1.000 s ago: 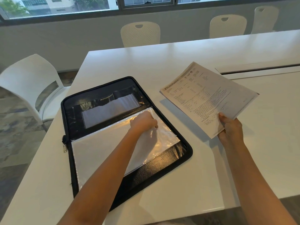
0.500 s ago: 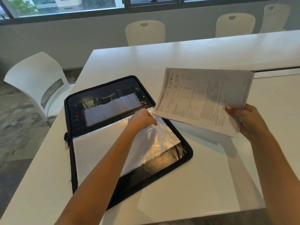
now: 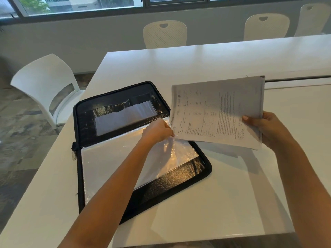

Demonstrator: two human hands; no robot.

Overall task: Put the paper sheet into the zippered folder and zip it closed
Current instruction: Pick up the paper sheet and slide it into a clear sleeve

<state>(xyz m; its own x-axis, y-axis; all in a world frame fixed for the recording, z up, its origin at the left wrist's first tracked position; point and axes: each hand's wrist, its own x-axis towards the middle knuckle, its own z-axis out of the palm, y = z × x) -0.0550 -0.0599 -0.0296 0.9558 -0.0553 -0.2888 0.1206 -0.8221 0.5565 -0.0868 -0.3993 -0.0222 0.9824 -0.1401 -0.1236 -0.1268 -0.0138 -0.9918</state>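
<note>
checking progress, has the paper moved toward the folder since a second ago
Yes. The paper sheet has swung left: its near corner now overlaps the open folder's right edge beside the left hand; earlier it was clear of it.

I see a zippered folder (image 3: 179,178) lined in glossy black grained leatherette, its clear plastic sleeve (image 3: 168,153) crinkled and shiny. The paper sheet (image 3: 216,111) looks matt and printed. The table (image 3: 197,203) is smooth, white, faintly reflective; the chair (image 3: 44,77) is smooth white plastic.
</note>
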